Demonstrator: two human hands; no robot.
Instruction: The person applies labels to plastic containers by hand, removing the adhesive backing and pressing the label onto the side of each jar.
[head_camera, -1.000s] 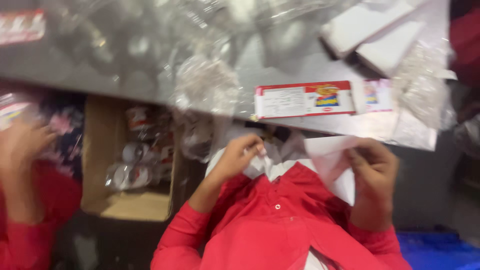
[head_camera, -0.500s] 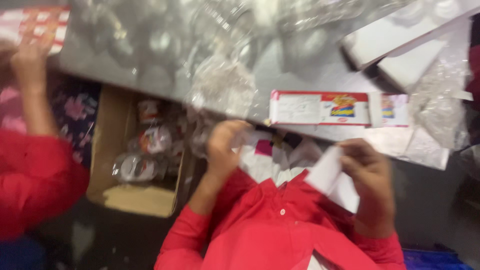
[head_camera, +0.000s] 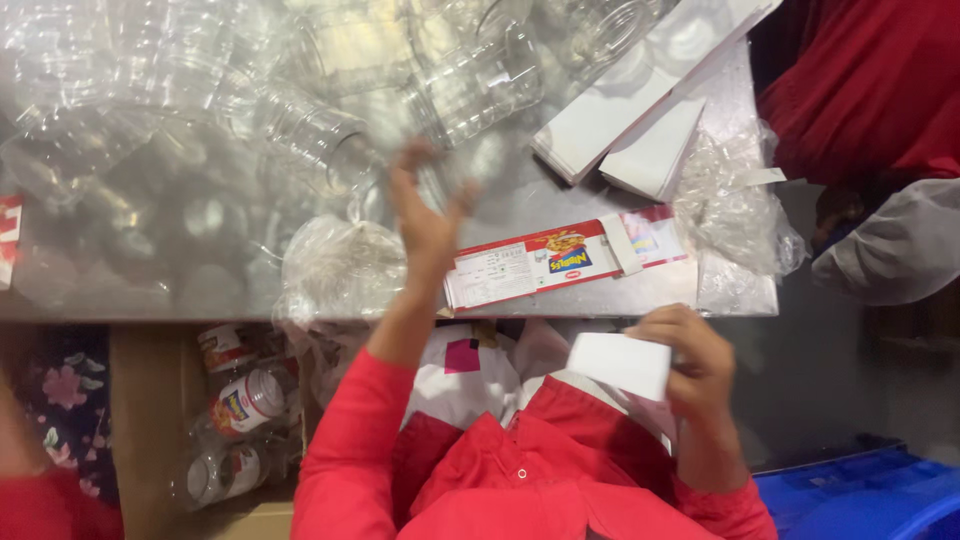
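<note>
Left hand (head_camera: 425, 215), fingers spread wide, reaches toward light, slippery clear plastic jars (head_camera: 320, 140); right hand (head_camera: 690, 360) pinches a thin, floppy white label (head_camera: 618, 365) by its edge.

white paper piece (head_camera: 620, 364): small, flat, roughly rectangular, plain white; pinched in the right hand (head_camera: 690, 355) below the table's near edge, over the red shirt front, tilted slightly down to the right.
right hand: fingers curled over the paper's right end, thumb side toward the body.
clear plastic jars (head_camera: 330, 140): many transparent, lidless jars heaped on the metal tabletop, most lying on their sides, mouths facing different ways.
left hand (head_camera: 425, 215): raised over the table with fingers spread, blurred, just beside the nearest jars; whether it touches one cannot be told.
</note>
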